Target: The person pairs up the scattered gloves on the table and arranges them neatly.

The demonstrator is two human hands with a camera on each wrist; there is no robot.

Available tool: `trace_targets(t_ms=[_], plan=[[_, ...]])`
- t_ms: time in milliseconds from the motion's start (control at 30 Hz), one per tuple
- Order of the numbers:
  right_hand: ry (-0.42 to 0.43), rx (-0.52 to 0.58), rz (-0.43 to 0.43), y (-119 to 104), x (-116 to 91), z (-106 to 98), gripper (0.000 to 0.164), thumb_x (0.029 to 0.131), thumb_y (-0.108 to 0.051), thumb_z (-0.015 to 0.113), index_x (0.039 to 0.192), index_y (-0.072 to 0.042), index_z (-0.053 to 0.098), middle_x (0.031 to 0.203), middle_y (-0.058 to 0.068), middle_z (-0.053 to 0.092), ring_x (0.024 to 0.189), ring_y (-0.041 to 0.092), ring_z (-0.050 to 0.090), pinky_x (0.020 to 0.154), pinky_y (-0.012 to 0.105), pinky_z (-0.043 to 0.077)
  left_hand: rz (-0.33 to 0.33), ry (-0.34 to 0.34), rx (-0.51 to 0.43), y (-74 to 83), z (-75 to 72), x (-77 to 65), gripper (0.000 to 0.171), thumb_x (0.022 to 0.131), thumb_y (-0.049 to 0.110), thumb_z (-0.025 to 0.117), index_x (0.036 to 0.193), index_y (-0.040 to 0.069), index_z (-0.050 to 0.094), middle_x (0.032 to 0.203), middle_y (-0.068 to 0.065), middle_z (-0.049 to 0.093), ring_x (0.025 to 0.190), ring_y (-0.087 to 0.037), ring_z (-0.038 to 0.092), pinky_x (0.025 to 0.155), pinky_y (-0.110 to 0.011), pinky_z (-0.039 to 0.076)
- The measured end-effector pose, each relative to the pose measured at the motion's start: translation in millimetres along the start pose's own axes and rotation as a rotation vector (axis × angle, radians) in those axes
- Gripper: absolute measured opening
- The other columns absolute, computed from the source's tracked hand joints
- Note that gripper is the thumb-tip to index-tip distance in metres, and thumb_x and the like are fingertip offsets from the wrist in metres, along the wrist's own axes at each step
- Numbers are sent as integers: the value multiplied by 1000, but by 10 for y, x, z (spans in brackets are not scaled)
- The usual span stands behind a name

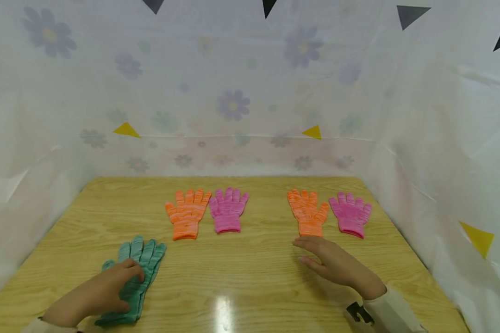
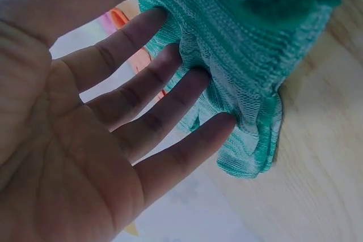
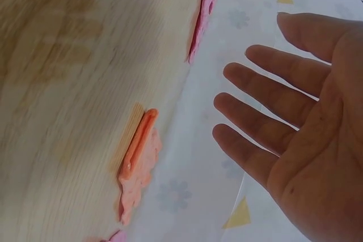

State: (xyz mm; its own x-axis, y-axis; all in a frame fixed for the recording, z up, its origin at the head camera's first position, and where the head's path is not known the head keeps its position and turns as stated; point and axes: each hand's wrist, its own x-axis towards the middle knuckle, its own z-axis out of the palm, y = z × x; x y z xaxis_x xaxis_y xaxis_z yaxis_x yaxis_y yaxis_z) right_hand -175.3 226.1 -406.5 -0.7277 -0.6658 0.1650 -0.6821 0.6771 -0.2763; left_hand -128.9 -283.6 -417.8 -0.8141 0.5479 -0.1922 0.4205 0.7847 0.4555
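Observation:
On the left of the table, green knitted gloves lie with their fingers pointing away; they look layered, one on the other. My left hand rests over them, its palm and cuff side partly covering them. In the left wrist view, the fingertips of that hand touch the bunched green knit, fingers spread and nearly straight. Over the right part of the table hovers my right hand, holding nothing, fingers extended. Just beyond its fingertips lies an orange glove.
Along the back lie another orange glove and a pink glove side by side, left of centre. A second pink glove is at the back right. White flowered sheeting encloses the wooden table behind and at both sides.

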Motion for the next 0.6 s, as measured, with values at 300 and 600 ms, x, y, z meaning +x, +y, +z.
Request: trace_targets(t_ms=[300, 600], plan=[[-18, 17, -3, -13, 15, 6, 37, 91, -25, 52, 125, -11, 51, 125, 4, 51, 116, 19, 46, 91, 40, 42, -32, 20, 25, 27, 8, 5, 40, 62, 21, 79, 96, 17, 59, 105, 0, 51, 93, -28, 54, 73, -42, 48], [-65, 41, 26, -11, 40, 18, 39, 92, -30, 48, 126, -11, 51, 126, 3, 51, 117, 17, 45, 93, 39, 40, -93, 131, 135, 166, -59, -16, 45, 65, 27, 77, 105, 12, 62, 108, -2, 58, 96, -28, 56, 76, -43, 48]])
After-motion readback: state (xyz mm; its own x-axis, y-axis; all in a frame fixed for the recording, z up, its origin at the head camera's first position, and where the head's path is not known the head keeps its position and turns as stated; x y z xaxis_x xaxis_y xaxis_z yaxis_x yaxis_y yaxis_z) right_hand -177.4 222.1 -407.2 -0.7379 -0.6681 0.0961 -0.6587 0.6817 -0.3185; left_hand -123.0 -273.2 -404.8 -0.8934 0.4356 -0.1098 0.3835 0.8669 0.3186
